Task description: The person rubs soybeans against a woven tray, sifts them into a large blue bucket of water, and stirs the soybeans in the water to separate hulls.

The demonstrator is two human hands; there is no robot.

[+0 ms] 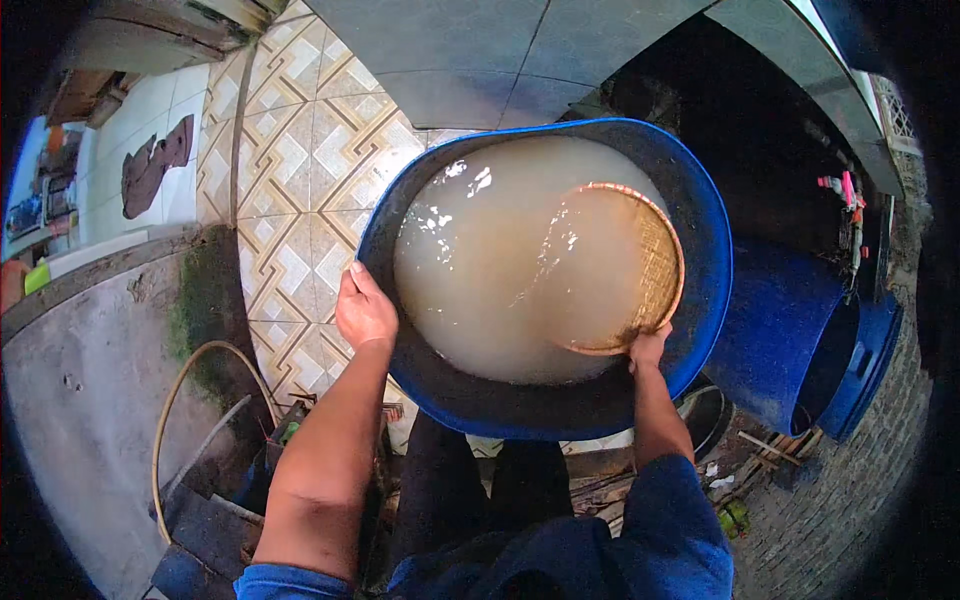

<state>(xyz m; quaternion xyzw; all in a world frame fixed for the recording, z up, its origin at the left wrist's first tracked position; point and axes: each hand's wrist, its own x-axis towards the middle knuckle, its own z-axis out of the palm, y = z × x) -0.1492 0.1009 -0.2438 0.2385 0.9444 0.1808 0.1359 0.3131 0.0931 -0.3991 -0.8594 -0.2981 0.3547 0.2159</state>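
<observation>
A large blue plastic tub (701,330) stands before me, holding cloudy, brownish water (487,247). In my right hand (649,346) is the near rim of a round woven bamboo tray (655,262). The tray lies tilted, its right side above the surface and its left part sunk in the murky water, so what it holds there is hidden. My left hand (367,304) grips the tub's left rim, the thumb on top.
Patterned floor tiles (285,172) lie left of the tub. A blue plastic barrel (780,337) rests on its side at the right. Pink-and-white pipe fittings (851,199) hang above it. A yellowish hose (159,442) loops at lower left beside a mossy concrete wall (97,360).
</observation>
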